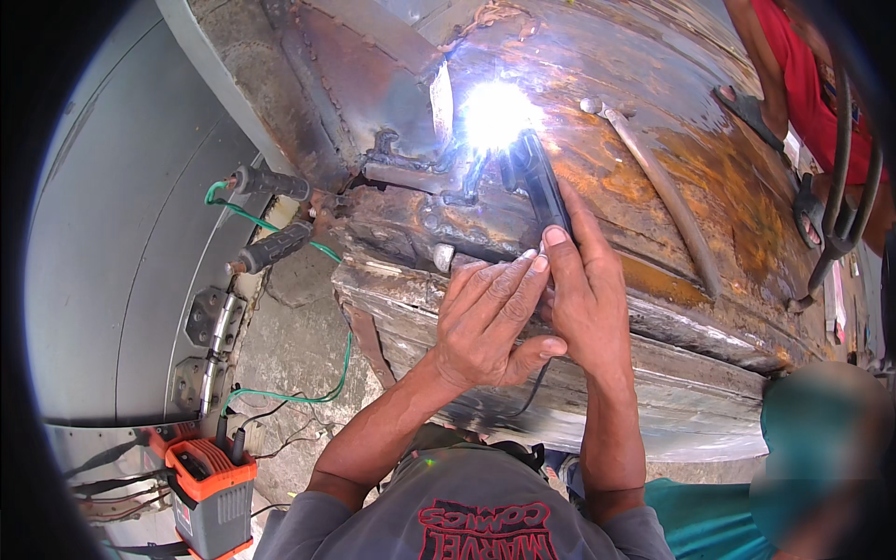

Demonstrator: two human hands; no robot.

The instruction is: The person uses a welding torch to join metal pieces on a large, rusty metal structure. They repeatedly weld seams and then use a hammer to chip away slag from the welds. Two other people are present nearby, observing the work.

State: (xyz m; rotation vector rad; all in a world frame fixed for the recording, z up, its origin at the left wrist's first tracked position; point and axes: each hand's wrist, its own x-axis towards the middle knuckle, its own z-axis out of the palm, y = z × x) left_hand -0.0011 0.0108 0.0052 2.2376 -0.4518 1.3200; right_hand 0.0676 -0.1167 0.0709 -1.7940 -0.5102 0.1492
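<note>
My right hand [583, 289] is wrapped round a black welding holder [541, 187], pointed at a glaring white arc [495, 117] on rusty steel with dark weld seams [401, 168]; the joint itself is hidden by the glare. My left hand [485, 317] lies beside the right, fingers extended and bent slightly, thumb out, fingertips resting against the holder's lower end and the steel edge [373, 280]. A hammer-like tool [663, 196] with a long curved handle lies on the rusty sheet right of the arc.
Grey metal door with hinges [121, 233] at left; two clamp handles [271, 247] with green cable; orange-and-grey welding machine [210, 495] on the lower left. Another person in red [784, 56], sandals and a forked metal frame [845, 224] at upper right; a teal-clad person [784, 439] at lower right.
</note>
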